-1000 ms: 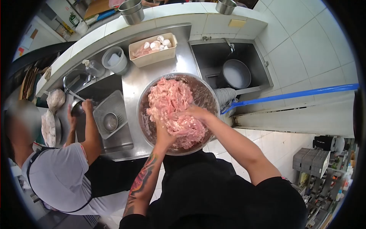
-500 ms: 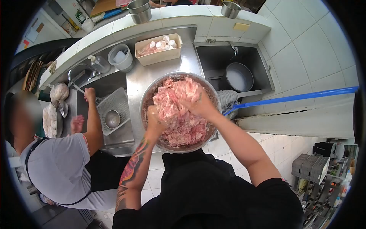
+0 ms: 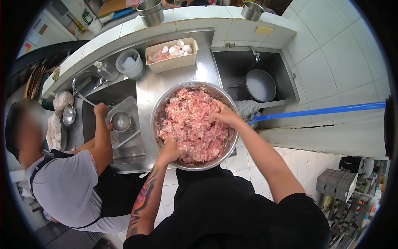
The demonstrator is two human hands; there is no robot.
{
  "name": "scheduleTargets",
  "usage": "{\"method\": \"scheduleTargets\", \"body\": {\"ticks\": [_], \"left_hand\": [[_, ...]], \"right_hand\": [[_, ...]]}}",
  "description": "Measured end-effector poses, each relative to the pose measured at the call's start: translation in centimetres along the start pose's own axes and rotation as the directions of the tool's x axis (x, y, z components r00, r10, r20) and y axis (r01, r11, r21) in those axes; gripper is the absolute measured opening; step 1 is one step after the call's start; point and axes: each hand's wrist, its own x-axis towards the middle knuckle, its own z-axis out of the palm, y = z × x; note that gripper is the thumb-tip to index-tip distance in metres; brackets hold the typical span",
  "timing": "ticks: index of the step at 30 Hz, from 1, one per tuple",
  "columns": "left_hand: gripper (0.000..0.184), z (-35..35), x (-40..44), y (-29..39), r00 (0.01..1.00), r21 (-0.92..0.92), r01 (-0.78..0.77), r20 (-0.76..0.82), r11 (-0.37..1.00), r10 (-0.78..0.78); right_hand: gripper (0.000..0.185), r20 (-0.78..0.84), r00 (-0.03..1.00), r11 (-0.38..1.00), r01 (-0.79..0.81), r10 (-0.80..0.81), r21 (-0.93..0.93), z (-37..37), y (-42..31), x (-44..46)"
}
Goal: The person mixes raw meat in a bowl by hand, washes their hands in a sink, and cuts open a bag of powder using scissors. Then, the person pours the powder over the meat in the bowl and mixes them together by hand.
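A wide metal bowl (image 3: 154,120) full of pale pink raw meat (image 3: 192,120) in wet, loose pieces stands at the counter's front edge before me. My left hand (image 3: 170,151) is at the bowl's near left, its fingers sunk in the meat and curled on it, partly hidden. On the right side, my right hand (image 3: 226,116) grips the meat from above, its fingertips buried. Both hands are inside the rim, apart from each other.
Behind the bowl sits a cream tub (image 3: 172,55) with eggshells and meat. A plastic bucket (image 3: 129,64) stands left of it. A co-worker (image 3: 70,182) holds a metal bowl (image 3: 120,121) over the left sink. A pot (image 3: 260,85) is in the right sink, near a blue pole (image 3: 315,111).
My hands have moved apart and down from the raised heap of meat, which now lies flatter across the bowl. The co-worker's hand has taken hold of the small bowl in the sink.
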Motion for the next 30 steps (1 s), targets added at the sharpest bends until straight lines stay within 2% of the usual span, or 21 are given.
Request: {"method": "scheduleTargets", "body": {"ticks": [2, 4, 5, 6, 8, 10, 12, 13, 14, 15, 16, 18, 19, 21, 22, 24, 25, 26, 28, 29, 30], "left_hand": [[0.083, 1.0, 1.3, 0.2, 0.980, -0.236, 0.199, 0.051, 0.951, -0.193], [0.085, 2.4, 1.7, 1.2, 0.982, -0.381, 0.174, 0.002, 0.908, -0.187], [0.084, 4.0, 1.9, -0.5, 0.984, -0.328, 0.064, -0.134, 0.943, -0.113], [0.083, 4.5, 2.2, 0.2, 0.964, -0.258, -0.042, -0.265, 0.965, -0.029], [0.084, 5.0, 2.1, 1.2, 0.963, -0.260, -0.095, -0.269, 0.961, 0.023], [0.088, 5.0, 2.2, 2.3, 0.971, 0.018, -0.145, -0.187, 0.989, 0.145], [0.094, 4.3, 2.4, 4.4, 0.971, 0.106, -0.180, -0.139, 0.978, 0.194], [0.091, 3.5, 2.7, 5.6, 0.981, -0.022, -0.153, -0.120, 0.988, 0.149], [0.089, 2.5, 3.0, 6.9, 0.990, -0.148, -0.119, -0.095, 0.982, 0.106], [0.080, 0.8, 3.5, 9.1, 0.938, 0.153, -0.290, -0.151, 0.945, 0.312], [0.080, -0.3, 3.7, 10.7, 0.938, 0.153, -0.291, -0.149, 0.944, 0.314], [0.071, -1.7, 4.2, 12.8, 0.919, -0.296, -0.323, -0.326, 0.899, 0.223], [0.071, -2.2, 4.6, 12.8, 0.917, -0.293, -0.329, -0.328, 0.898, 0.229], [0.063, -4.0, 4.7, 12.0, 0.908, -0.138, -0.315, -0.331, 0.939, 0.256], [0.063, -4.5, 4.8, 11.6, 0.908, -0.137, -0.315, -0.331, 0.939, 0.256], [0.056, -5.4, 5.0, 11.2, 0.844, 0.085, -0.437, -0.307, 0.895, 0.441], [0.054, -6.1, 4.7, 12.5, 0.764, 0.314, -0.460, -0.336, 0.830, 0.551], [0.054, -6.0, 4.8, 11.8, 0.763, 0.316, -0.460, -0.338, 0.830, 0.551], [0.050, -5.9, 4.9, 11.4, 0.906, -0.056, -0.353, -0.268, 0.934, 0.327], [0.036, -4.6, 5.1, 11.5, 0.852, -0.206, -0.455, -0.385, 0.866, 0.356], [0.036, -4.5, 5.0, 11.7, 0.852, -0.206, -0.455, -0.384, 0.867, 0.356]], "right_hand": [[0.073, -0.041, 0.999, 0.992, -0.007, 0.012, 0.128, 1.8, 1.7, 1.1], [0.073, -0.042, 0.989, 0.839, -0.097, 0.141, 0.535, 3.8, 2.5, 1.2], [0.073, -0.043, 0.989, 0.841, -0.095, 0.139, 0.532, 4.1, 2.5, 0.6], [0.066, 0.102, 0.948, 0.824, -0.313, 0.301, 0.472, 4.3, 1.8, -0.5], [0.060, 0.233, 0.858, 0.770, -0.514, 0.458, 0.377, 4.6, 1.7, -1.1], [0.044, 0.321, 0.908, 0.865, -0.375, 0.269, 0.334, 4.7, 0.8, -2.0], [0.039, 0.343, 0.917, 0.897, -0.316, 0.204, 0.310, 4.7, -2.4, -3.8], [0.042, 0.252, 0.968, 0.991, -0.038, 0.003, 0.132, 4.7, -4.0, -4.1], [0.043, 0.228, 0.968, 0.994, 0.102, -0.107, 0.034, 5.0, -5.3, -4.2], [0.044, 0.201, 0.955, 0.969, 0.235, -0.217, -0.072, 5.2, -6.5, -4.2], [0.045, 0.208, 0.935, 0.952, 0.303, -0.287, -0.049, 5.6, -7.7, -3.9], [0.047, 0.203, 0.910, 0.927, 0.373, -0.360, -0.027, 5.2, -9.7, -4.4], [0.048, 0.211, 0.892, 0.912, 0.410, -0.400, 0.001, 4.8, -10.8, -4.7], [0.049, 0.219, 0.870, 0.894, 0.447, -0.443, 0.034, 4.4, -13.2, -5.5], [0.061, 0.209, 0.835, 0.855, 0.518, -0.509, 0.011, 4.1, -14.6, -6.1], [0.074, 0.205, 0.793, 0.809, 0.588, -0.573, -0.010, 4.5, -15.2, -6.3], [0.061, 0.008, 0.773, 0.773, 0.634, -0.634, 0.010, 5.1, -15.0, -6.4], [0.048, -0.192, 0.720, 0.732, 0.681, -0.666, 0.016, 5.4, -14.8, -6.4], [0.048, -0.162, 0.745, 0.756, 0.655, -0.647, -0.008, 4.8, -14.7, -6.4], [0.049, -0.132, 0.770, 0.779, 0.626, -0.625, -0.033, 4.5, -14.5, -6.5], [0.049, -0.133, 0.770, 0.779, 0.626, -0.624, -0.032, 4.5, -14.1, -6.5]]}}
